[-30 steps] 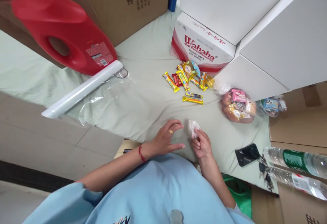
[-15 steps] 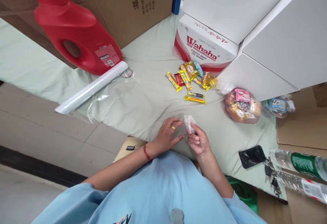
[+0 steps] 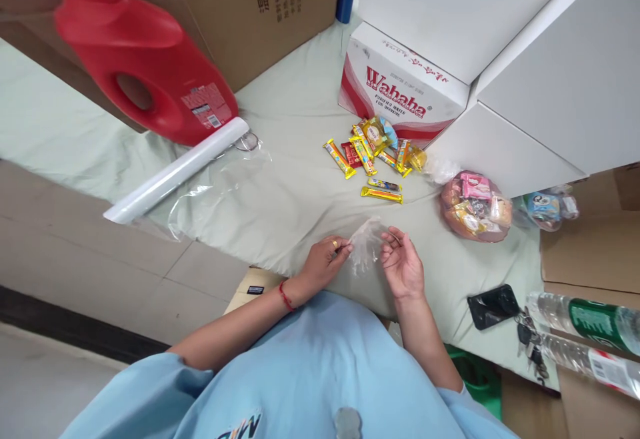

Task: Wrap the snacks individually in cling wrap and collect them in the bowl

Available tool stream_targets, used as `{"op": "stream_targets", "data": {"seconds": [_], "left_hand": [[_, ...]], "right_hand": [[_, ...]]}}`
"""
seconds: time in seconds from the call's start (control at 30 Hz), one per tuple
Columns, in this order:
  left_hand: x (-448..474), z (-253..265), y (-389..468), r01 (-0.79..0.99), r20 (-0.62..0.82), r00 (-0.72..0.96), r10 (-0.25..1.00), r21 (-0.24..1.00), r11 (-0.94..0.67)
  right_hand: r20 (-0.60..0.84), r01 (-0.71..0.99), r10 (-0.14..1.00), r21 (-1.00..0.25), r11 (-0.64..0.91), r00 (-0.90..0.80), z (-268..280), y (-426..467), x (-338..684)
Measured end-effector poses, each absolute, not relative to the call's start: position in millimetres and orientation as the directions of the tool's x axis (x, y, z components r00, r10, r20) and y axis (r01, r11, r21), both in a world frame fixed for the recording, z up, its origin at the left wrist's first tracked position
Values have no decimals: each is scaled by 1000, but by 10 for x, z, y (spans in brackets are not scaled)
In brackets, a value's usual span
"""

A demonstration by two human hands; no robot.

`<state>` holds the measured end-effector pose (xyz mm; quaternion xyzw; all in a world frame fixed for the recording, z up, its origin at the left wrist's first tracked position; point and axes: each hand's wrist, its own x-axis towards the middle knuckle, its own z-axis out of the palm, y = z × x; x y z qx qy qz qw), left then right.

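Observation:
A crinkled piece of thin clear plastic film (image 3: 367, 245) hangs fanned out between my two hands, over the near edge of the cloth-covered table. My left hand (image 3: 323, 262), with a ring and a red string bracelet, is closed and pinches the film's left corner between thumb and fingertips. On the other side, my right hand (image 3: 404, 265) is open, palm turned up, its fingers loosely bent and apart. Its fingertips are at the film's right edge; whether they touch it I cannot tell. Beyond the hands lie several yellow-wrapped snack bars (image 3: 381, 195).
A bowl of wrapped snacks (image 3: 453, 222) sits to the right, near a black phone (image 3: 493, 307), keys (image 3: 527, 332) and plastic bottles (image 3: 597, 322). At the back stands a Wahaha carton (image 3: 400, 89). On the left are a red jug (image 3: 165, 59) and a white roll (image 3: 175, 171).
The film was a crumpled bunch in my right hand; now it is spread out and my left hand grips it. My right hand has moved slightly right and opened.

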<state>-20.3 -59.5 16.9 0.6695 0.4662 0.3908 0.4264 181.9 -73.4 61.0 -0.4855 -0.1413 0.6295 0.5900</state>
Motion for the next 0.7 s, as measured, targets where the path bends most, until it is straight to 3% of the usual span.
{"op": "stream_targets", "data": {"seconds": [0.1,0.17,0.23,0.37,0.5,0.6,0.7], "left_hand": [[-215,199,-613,289,116,265,957,938,-194],[-213,222,-610,268,118,288,950,943,-198],[-218,229,-590,242,74,276,958,960,-144],[-281,182,-516,162,-126,134,983,981,104],[-350,123,-467,69,-229,61,972,972,224],[-355,101,-489,31,-236,17,972,971,235],[-352,122,-512,120,-112,-11,994,986,112]], "right_hand": [[-288,-265,928,-938,-224,237,537,-805,1720],[-248,-68,945,-969,-238,215,476,-833,1652],[-249,3,948,-967,-255,199,418,-824,1620],[-281,-92,919,-960,-265,277,366,-739,1692],[-354,-278,882,-921,-272,312,400,-678,1803],[-404,-398,858,-878,-266,317,435,-676,1830],[-429,-432,848,-859,-275,313,458,-700,1815]]}}
